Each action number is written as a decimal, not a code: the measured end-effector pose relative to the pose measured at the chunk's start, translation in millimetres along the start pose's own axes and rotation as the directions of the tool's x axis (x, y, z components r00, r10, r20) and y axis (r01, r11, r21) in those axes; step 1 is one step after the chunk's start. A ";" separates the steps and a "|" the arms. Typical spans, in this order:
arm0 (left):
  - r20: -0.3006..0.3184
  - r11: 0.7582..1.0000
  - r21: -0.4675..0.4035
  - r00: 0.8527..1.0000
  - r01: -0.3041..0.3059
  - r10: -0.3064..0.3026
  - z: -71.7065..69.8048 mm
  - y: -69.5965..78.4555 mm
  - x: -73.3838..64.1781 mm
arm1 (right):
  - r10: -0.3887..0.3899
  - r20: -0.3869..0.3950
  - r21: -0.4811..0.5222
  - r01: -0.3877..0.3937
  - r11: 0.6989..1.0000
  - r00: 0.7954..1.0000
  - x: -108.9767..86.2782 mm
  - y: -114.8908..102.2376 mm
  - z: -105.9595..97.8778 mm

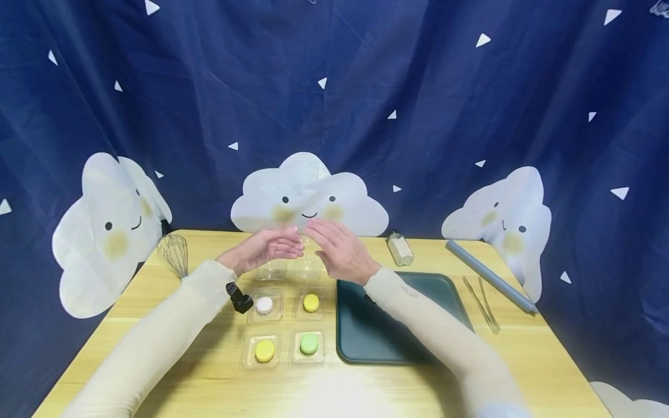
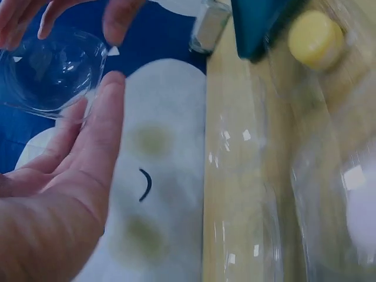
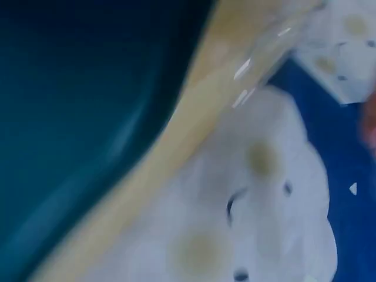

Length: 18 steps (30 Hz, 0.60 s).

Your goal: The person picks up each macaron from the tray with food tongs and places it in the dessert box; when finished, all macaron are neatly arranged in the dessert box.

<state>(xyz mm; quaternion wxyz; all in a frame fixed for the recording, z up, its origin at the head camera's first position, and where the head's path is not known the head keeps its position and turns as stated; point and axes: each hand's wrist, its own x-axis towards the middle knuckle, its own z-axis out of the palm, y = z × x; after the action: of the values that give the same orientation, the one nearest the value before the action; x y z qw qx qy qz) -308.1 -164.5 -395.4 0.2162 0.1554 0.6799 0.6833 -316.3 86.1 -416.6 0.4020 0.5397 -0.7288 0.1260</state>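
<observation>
Both hands meet above the far edge of the table, around a small clear plastic container (image 2: 56, 73). My left hand (image 1: 263, 248) pinches its lower rim between thumb and fingers, as the left wrist view shows. From the other side my right hand (image 1: 342, 251) reaches over it, fingertips at the upper rim and thumb close to its side; I cannot tell whether it grips. Below stand clear boxes holding a pale macaron (image 1: 264, 305), a yellow macaron (image 1: 310, 302), another yellow macaron (image 1: 264, 350) and a green macaron (image 1: 309, 343).
Behind the macarons are more clear boxes (image 1: 272, 270), partly under the hands. A dark green tray (image 1: 360, 342) lies to their right, below my right forearm. Around the table are a whisk (image 1: 174, 252), a small jar (image 1: 400, 249), tongs (image 1: 483, 307) and a grey-blue rod (image 1: 491, 277).
</observation>
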 end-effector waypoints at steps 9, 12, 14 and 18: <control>-0.165 0.856 0.487 0.944 -0.175 0.287 19.4 -24.6 -25.2 | 0.582 0.383 0.767 -0.598 0.232 0.717 -7.5 -23.2 -14.8; -0.184 0.846 0.506 0.938 -0.166 0.294 27.1 -30.5 -32.9 | 0.562 0.465 0.813 -0.581 0.035 0.684 -17.3 -27.4 -14.8; -0.191 0.851 0.503 0.941 -0.151 0.280 31.9 -33.8 -36.3 | 0.538 0.505 0.807 -0.590 -0.018 0.675 -23.8 -32.0 -13.7; -0.185 0.855 0.497 0.945 -0.147 0.269 39.4 -40.8 -39.6 | 0.525 0.531 0.785 -0.620 -0.008 0.665 -32.8 -40.6 -9.5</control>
<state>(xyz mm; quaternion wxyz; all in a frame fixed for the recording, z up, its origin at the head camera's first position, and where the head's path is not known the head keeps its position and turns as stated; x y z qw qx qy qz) -250.8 -151.4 -431.8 0.0089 0.1904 0.8275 0.5282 -272.8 98.7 -444.3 -0.1125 0.3217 -0.6751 0.6543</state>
